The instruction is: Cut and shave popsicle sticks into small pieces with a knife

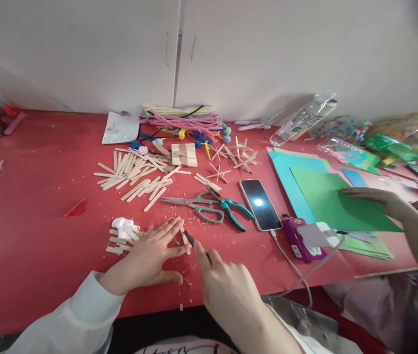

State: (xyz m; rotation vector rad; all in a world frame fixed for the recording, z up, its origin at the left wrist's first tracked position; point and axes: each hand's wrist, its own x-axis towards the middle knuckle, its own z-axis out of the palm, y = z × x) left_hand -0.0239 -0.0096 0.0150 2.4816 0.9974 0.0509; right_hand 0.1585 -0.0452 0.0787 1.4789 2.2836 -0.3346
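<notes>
My left hand [153, 255] lies spread on the red table, its fingertips pressing the two ends of a short wooden craft stick [183, 235] flat. In my right hand [227, 282] is a small dark knife [190, 239], its blade tip against the stick's right edge. Most of the knife's handle is hidden in the fist. Left of my left hand lie several cut craft sticks [115, 250] and a crumpled white tissue [125, 227]. Wood shavings are scattered around the stick. Beyond are scissors [209, 214] and teal-handled pliers [236, 211], both resting on the table.
A heap of craft sticks [135, 172], pink pipe cleaners [186, 123] and stick stars [243, 156] lie farther back. At right are a phone [261, 204] with a cable, a purple box [297, 246] and coloured paper [326, 189]. Another person's hand [378, 196] rests on the green paper.
</notes>
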